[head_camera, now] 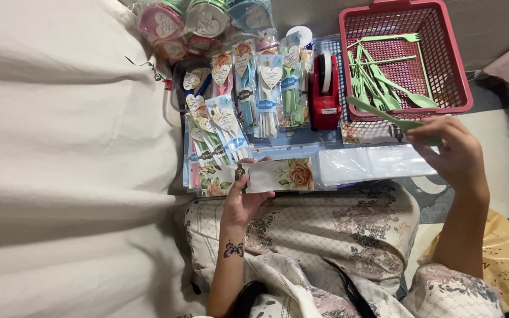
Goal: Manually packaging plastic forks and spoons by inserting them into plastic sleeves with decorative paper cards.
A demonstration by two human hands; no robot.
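Note:
My left hand [244, 197] holds a flat clear packet with a rose-printed card [278, 175] by its left end, just above my lap. My right hand [452, 152] pinches a light green plastic utensil [384, 115] by its handle, in front of a red plastic basket [405, 56]. The utensil's other end points up and left, toward the basket's near rim. More green forks and spoons [378, 79] lie inside the basket.
Several wrapped cutlery sets with heart tags [254, 88] lie in rows on a board. A red tape dispenser [324, 88] stands beside the basket. Clear plastic sleeves [372, 162] lie under my right hand. Wrapped heart-shaped boxes [201, 20] sit at the back. White bedding [60, 147] fills the left.

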